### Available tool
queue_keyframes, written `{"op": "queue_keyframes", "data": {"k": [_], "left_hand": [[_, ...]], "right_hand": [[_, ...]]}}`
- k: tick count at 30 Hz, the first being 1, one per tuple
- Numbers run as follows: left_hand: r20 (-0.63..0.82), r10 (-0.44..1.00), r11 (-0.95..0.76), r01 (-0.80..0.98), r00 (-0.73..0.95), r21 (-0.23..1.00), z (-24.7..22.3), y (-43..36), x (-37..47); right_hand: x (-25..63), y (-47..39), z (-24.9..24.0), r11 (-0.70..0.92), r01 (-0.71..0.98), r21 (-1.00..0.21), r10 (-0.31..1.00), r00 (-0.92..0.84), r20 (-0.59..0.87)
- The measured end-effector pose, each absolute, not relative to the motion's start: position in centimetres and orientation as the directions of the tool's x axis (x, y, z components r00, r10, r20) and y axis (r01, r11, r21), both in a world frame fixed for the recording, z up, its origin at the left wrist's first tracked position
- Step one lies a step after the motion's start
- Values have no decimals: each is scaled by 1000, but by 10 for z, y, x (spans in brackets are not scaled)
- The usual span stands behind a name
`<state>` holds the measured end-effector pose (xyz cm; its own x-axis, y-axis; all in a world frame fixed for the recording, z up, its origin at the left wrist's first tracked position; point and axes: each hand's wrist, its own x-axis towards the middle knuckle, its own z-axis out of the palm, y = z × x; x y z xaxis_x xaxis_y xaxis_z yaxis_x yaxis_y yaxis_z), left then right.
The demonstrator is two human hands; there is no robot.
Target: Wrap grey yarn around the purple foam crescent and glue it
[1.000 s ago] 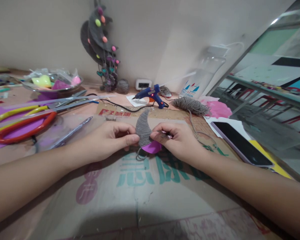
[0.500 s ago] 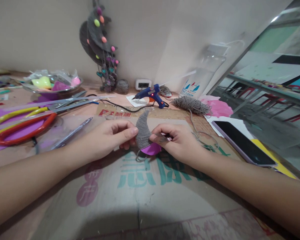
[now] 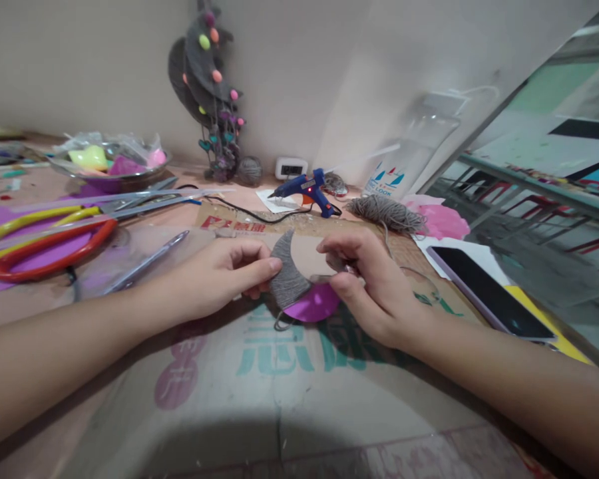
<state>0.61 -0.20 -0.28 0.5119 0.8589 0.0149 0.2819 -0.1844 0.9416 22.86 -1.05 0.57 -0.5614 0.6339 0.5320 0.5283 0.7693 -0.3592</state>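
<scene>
My left hand (image 3: pixel 229 276) pinches the left edge of a crescent (image 3: pixel 287 276) between thumb and fingers. Grey yarn covers the crescent's upper part, and its lower right end shows bare purple card (image 3: pixel 313 305). A loose loop of grey yarn (image 3: pixel 282 322) hangs under it. My right hand (image 3: pixel 372 289) is at the right of the crescent, thumb and index finger apart. In it sits a small silvery tool (image 3: pixel 323 279), pointing left toward the crescent; its kind is partly hidden by the fingers.
Cardboard (image 3: pixel 219 412) lies under my hands. Beyond are a blue glue gun (image 3: pixel 304 187), a grey yarn skein (image 3: pixel 387 213) and a clear bottle (image 3: pixel 409 153). Red and yellow-handled scissors (image 3: pixel 54 256) and a pen (image 3: pixel 147 261) lie left, a phone (image 3: pixel 492 293) right.
My right thumb and index finger have come off the crescent and spread, moving slightly right. More of the purple card shows. My left hand keeps its pinch; the crescent has tilted a little.
</scene>
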Motion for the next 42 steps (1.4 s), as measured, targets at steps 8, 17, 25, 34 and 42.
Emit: {"op": "queue_keyframes", "data": {"k": [8,17,25,34,42], "left_hand": [[29,875,-228,359,483,905,0,-3,6],[20,883,-208,354,468,912,0,-3,5],[17,882,-191,325,471,926,1,-3,7],[17,885,-179,306,466,935,-1,-3,6],[-33,882,-102,260,470,960,2,-3,6]], "right_hand": [[228,-17,8,858,498,-126,485,-706,516],[226,-11,10,827,562,0,490,-721,490],[225,-11,9,806,592,29,517,-726,454],[224,-12,9,804,592,61,500,-728,469],[224,-11,7,801,593,84,501,-740,449]]}}
